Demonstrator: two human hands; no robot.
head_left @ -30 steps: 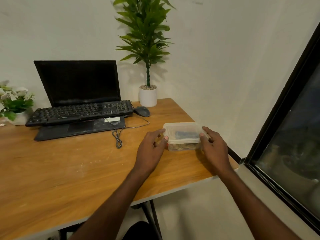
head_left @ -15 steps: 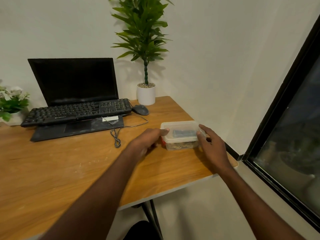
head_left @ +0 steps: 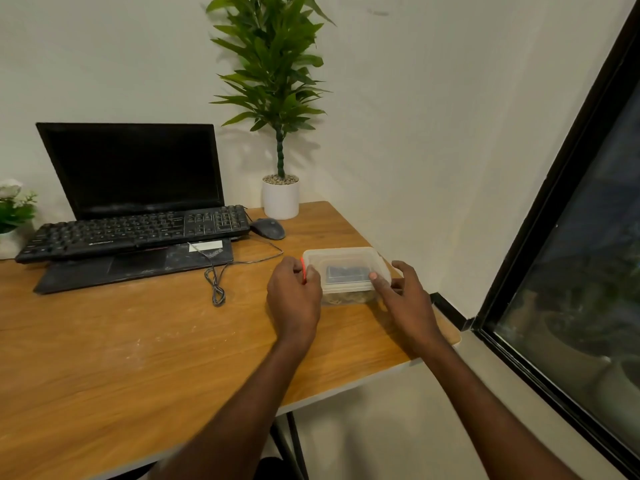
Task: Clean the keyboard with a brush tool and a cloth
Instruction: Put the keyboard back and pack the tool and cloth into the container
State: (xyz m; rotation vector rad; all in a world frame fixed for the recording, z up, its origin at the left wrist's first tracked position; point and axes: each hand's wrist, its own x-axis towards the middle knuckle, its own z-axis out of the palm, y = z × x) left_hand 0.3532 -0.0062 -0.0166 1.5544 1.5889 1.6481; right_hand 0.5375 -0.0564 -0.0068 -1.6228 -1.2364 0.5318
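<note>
A clear plastic container (head_left: 341, 259) with a translucent lid stands near the right edge of the wooden desk (head_left: 138, 341); a dark item and something tan show through it. My left hand (head_left: 293, 296) pinches the lid's left edge, where a red tab shows. My right hand (head_left: 403, 296) holds the container's right side, thumb pressed on the lid. The black keyboard (head_left: 135, 232) lies on an open black laptop (head_left: 135, 171) at the back left.
A black mouse (head_left: 268, 228) sits right of the keyboard, its cable (head_left: 216, 289) coiled on the desk. A white potted plant (head_left: 280, 199) stands at the back by the wall, a small flower pot (head_left: 10, 220) at far left. A dark window frame (head_left: 554, 209) borders the right.
My left hand has closed on the lid's left edge, fingers curling around the red tab. My right thumb has moved up onto the lid. The container stays where it was.
</note>
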